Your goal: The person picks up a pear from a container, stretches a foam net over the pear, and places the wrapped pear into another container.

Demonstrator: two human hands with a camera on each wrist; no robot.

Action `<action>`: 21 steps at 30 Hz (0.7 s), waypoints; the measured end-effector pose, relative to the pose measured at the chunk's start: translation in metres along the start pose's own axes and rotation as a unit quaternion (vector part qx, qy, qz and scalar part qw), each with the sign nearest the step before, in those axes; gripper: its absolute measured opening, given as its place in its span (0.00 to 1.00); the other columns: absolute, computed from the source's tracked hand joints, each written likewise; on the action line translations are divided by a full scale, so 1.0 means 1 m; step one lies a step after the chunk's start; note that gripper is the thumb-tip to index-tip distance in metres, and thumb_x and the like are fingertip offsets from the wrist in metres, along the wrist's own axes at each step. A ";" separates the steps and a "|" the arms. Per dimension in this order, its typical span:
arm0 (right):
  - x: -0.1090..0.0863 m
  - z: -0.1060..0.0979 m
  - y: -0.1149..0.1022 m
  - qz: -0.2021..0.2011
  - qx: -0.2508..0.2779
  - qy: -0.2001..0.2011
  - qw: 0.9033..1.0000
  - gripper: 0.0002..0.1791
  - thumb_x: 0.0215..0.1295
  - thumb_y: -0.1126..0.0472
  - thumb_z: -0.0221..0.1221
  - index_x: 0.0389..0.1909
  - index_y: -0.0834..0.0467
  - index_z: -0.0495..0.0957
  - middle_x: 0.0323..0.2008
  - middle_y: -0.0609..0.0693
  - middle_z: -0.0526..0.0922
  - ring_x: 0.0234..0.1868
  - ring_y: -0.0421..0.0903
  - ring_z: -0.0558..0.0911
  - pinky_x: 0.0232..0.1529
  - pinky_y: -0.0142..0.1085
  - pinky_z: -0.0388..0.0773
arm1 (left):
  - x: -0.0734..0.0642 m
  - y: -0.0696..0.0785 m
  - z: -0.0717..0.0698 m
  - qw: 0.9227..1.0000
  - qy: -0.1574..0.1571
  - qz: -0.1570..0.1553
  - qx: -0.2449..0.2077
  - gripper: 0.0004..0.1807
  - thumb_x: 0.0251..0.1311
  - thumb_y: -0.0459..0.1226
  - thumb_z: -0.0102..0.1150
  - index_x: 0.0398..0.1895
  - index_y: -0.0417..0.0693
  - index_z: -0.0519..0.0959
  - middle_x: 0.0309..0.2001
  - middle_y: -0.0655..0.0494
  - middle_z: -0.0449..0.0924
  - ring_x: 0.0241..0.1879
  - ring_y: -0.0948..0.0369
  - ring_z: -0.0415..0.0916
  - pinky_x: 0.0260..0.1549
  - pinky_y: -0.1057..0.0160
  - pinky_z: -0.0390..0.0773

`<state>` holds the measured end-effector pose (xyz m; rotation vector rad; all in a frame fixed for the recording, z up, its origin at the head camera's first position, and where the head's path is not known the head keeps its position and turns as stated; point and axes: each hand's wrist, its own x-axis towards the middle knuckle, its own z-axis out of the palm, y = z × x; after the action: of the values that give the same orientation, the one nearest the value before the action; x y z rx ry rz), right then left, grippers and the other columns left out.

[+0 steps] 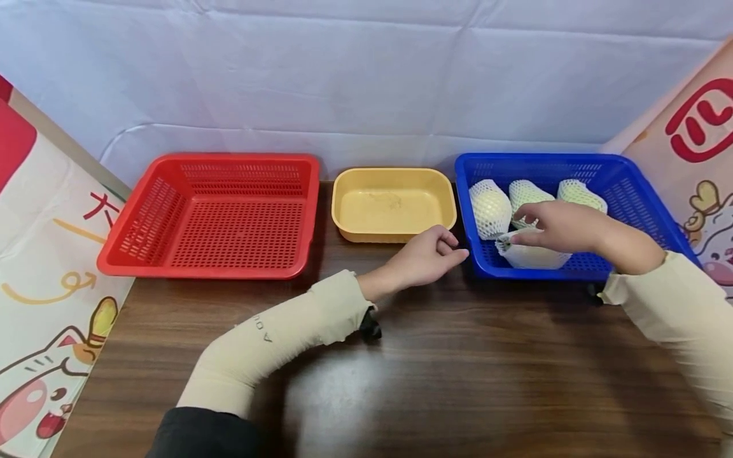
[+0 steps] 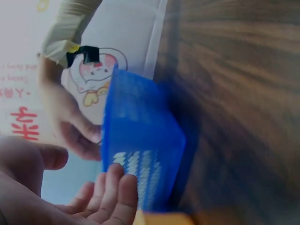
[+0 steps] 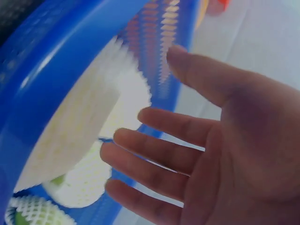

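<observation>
Several fruits in white foam nets lie in the blue basket point(image 1: 595, 275) on the right. Over the front foam-netted fruit point(image 1: 535, 257), my right hand point(image 1: 564, 226) hovers with thumb and fingers apart; the right wrist view shows nothing held between its fingers point(image 3: 154, 164). Green skin shows on another netted fruit point(image 3: 77, 183). Behind lie a left one point(image 1: 490, 208) and a back right one point(image 1: 581, 193). My left hand point(image 1: 420, 257) hangs just left of the blue basket, in front of the yellow tray point(image 1: 395, 236), its fingers loosely bent and holding nothing.
A red basket point(image 1: 209, 270) with perforated walls stands at the left of the brown wooden table point(image 1: 446, 381). A pale cloth backdrop point(image 1: 366, 76) hangs behind the containers. Printed cartoon panels point(image 1: 51, 356) flank both sides.
</observation>
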<state>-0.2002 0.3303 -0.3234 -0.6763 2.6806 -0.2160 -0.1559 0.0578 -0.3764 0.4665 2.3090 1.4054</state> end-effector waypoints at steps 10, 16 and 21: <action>-0.023 -0.010 -0.038 0.007 -0.049 0.110 0.993 0.24 0.70 0.50 0.64 0.57 0.64 0.79 0.47 0.61 0.86 0.47 0.59 0.85 0.44 0.59 0.81 | -0.044 -0.002 -0.066 0.982 0.034 0.068 0.170 0.24 0.70 0.47 0.62 0.60 0.40 0.73 0.51 0.47 0.79 0.46 0.58 0.80 0.49 0.62 0.79; -0.038 -0.006 -0.061 0.002 -0.033 0.177 0.984 0.26 0.69 0.50 0.66 0.60 0.63 0.78 0.52 0.63 0.83 0.49 0.60 0.83 0.45 0.60 0.80 | -0.076 -0.008 -0.088 0.950 0.061 0.055 0.301 0.32 0.70 0.54 0.59 0.66 0.43 0.70 0.59 0.49 0.78 0.57 0.55 0.77 0.53 0.53 0.79; -0.045 0.003 -0.078 -0.014 0.004 0.230 0.973 0.28 0.67 0.52 0.68 0.63 0.62 0.76 0.56 0.65 0.80 0.52 0.61 0.81 0.48 0.61 0.77 | -0.097 -0.015 -0.093 0.917 0.088 0.086 0.378 0.34 0.71 0.54 0.59 0.68 0.37 0.70 0.62 0.43 0.76 0.61 0.48 0.74 0.59 0.47 0.76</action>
<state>-0.1289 0.2843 -0.2937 -0.7366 3.1061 -0.4383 -0.1193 -0.0651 -0.3354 0.7973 2.9803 0.5652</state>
